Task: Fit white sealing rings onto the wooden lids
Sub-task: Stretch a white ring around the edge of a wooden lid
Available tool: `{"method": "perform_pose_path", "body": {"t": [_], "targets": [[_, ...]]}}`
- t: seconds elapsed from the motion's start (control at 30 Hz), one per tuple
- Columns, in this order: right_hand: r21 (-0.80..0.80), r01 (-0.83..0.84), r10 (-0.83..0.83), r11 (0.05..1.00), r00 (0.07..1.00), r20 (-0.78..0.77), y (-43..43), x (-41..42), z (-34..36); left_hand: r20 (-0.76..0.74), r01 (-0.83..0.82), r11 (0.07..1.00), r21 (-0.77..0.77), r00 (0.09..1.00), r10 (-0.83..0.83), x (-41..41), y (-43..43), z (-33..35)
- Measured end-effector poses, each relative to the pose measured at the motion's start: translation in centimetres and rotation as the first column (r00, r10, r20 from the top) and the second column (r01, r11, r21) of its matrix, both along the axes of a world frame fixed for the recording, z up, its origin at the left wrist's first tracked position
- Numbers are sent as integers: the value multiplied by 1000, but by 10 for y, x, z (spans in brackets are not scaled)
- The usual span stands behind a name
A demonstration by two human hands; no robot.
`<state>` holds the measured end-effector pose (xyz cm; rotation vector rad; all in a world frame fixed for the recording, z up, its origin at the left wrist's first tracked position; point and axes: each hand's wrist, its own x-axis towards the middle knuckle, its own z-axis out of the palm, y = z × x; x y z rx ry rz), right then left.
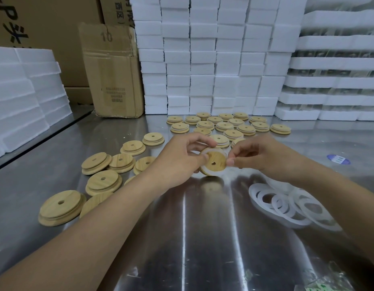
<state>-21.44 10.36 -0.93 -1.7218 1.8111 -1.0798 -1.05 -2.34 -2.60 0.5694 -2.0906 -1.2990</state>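
- Stacked white foam blocks point(203, 59) and a worn brown cardboard box point(112, 70) wall off the back of a shiny stainless-steel table point(188, 238).
- The left hand point(177, 158) holds a round pale wooden lid with a centre hole point(216, 159) just above the table, tilted toward the camera. Its fingers curl round the lid's left rim and the thumb presses near the edge.
- The right hand point(257, 156) pinches the lid's right edge between thumb and forefinger, apparently on the white flat sealing ring point(205, 171), which shows as a white band around the lid's stepped part.
- The ring looks partly seated. Whether the right side is fully down is hidden by the fingertips.
- To do this step well, the left thumb should pin the seated side while the right hand stretches the ring lightly and walks it round the step. It should end flat against the wider flange, without twists or pinched folds.
- More loose white rings point(286, 202) lie near the right forearm.
- Bare wooden lids point(102, 181) lie to the left.
- Lids already ringed point(224, 124) sit at the back, near the foam.
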Motion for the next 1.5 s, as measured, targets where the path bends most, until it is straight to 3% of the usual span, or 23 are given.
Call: {"method": "perform_pose_path", "body": {"t": [0.23, 0.33, 0.5, 0.63, 0.77, 0.97, 1.23, 1.5], "targets": [[60, 20, -17, 998, 999, -46, 0, 2, -2, 3, -11, 1000, -15, 1000, 11, 1, -2, -1], [25, 91, -89, 996, 995, -45, -3, 4, -7, 1, -12, 1000, -11, 1000, 12, 1, -1, 0], [-87, 23, -20, 996, 999, 40, -8, 12, -11, -19, -17, 1000, 16, 1000, 17, -1, 3, -3], [-79, 47, -42, 996, 997, 58, -9, 9, -9, 38, -144, 988, -61, 989, 146, 2, -2, -4], [-59, 29, -25, 998, 997, 67, -6, 8, -5, 102, -136, 990, -43, 985, 139, 8, -5, 1], [-50, 27, -18, 998, 985, 173, -6, 6, -8, 200, -123, 962, -244, 964, 174, 10, -9, 2], [-66, 36, -22, 997, 978, 209, -7, 6, -12, 182, -101, 980, -171, 974, 132, 10, -8, -5], [-48, 64, -50, 997, 971, 236, -9, 12, -14, 222, -170, 944, -282, 946, 237, 6, -6, -6]]}}
